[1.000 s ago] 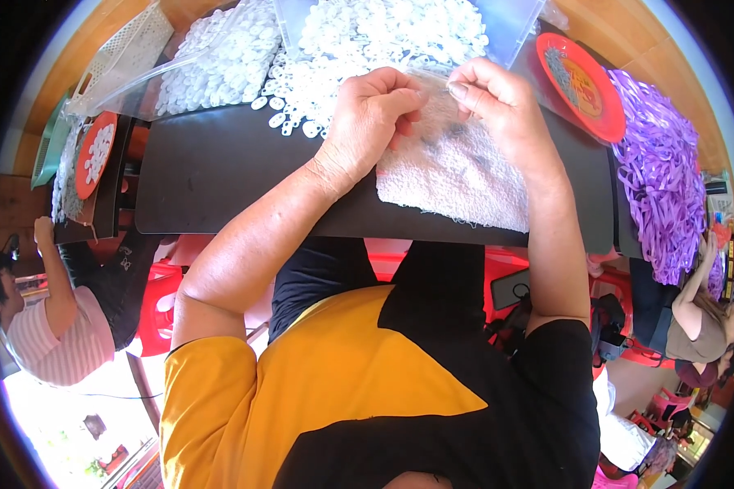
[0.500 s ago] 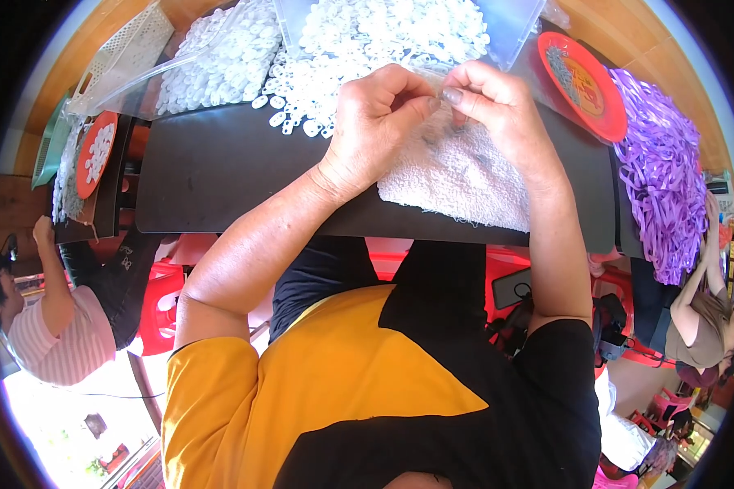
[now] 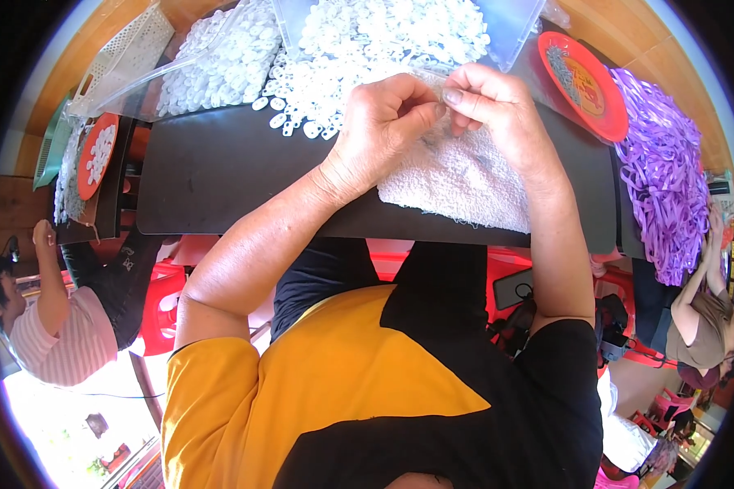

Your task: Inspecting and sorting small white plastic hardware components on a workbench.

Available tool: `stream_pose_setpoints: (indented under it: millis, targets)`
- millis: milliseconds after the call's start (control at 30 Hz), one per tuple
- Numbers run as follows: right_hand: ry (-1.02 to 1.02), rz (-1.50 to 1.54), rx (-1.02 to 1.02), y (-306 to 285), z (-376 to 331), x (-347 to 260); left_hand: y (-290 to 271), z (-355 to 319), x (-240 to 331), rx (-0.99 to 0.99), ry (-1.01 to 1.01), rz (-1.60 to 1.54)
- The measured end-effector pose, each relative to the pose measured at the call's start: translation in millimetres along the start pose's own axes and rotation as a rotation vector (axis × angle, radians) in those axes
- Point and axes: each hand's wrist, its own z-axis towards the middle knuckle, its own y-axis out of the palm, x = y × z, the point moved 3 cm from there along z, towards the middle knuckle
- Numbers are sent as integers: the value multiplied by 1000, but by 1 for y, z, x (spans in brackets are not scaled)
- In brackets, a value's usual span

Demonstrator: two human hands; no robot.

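Observation:
My left hand (image 3: 381, 122) and my right hand (image 3: 497, 110) meet fingertip to fingertip above a pale towel (image 3: 457, 183) on the dark table. Both are closed in a pinch. Whatever they hold between thumbs and forefingers is too small and hidden to name. Just beyond my left hand lies a heap of small white plastic pieces (image 3: 334, 85), oval with holes, spilling from a clear plastic bin (image 3: 510, 37). To the right of my right hand sits a red-orange plate (image 3: 607, 106) with small silvery metal pieces (image 3: 561, 73) along one side.
A clear bag of white pieces (image 3: 220, 61) lies at the back left beside a white basket (image 3: 130, 49). Purple ribbon straps (image 3: 665, 179) pile up at the right. On the left is another red plate (image 3: 98, 155). Co-workers sit at both sides, one in a striped shirt (image 3: 61, 338).
My left hand has shifted slightly to the right and down, and its fingers have moved a little. The right hand stays nearly in place, still pinching.

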Motion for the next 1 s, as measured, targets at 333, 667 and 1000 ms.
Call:
stream_pose_setpoints:
  millis: [333, 667, 1000]
  targets:
    - [-58, 11, 4, 0, 0, 1, -3, 5, -2, -55, -384, -523]
    - [-282, -204, 86, 2, -1, -1, -5, 6, -10, -77, -472, -730]
    - [-288, -231, 103, 2, 0, -1, -6, 3, -2, 51, -283, -386]
